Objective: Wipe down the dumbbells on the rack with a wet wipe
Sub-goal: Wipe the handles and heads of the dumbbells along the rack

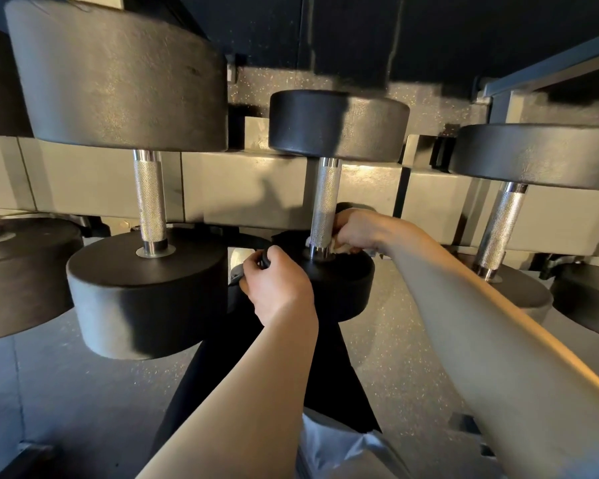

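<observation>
Nearest to me, my left hand (274, 281) curls its fingers round a small dark thing (265, 260) beside the near head (339, 285) of the middle dumbbell; what that dark thing is I cannot tell. The hand sits against the head's left side. Just past it, my right hand (355, 229) reaches in from the right and pinches a crumpled white wet wipe (343, 247) against the lower end of that dumbbell's knurled steel handle (324, 205), where the handle meets the near head. My two hands are apart, one on each side of the handle. The dumbbell lies across the grey rack rail (239, 181), its far head (338, 124) beyond the rail. A larger dumbbell (146, 288) rests just to the left, another (533, 153) to the right, both on the same rail. Below the rack lies speckled floor (395, 357).
</observation>
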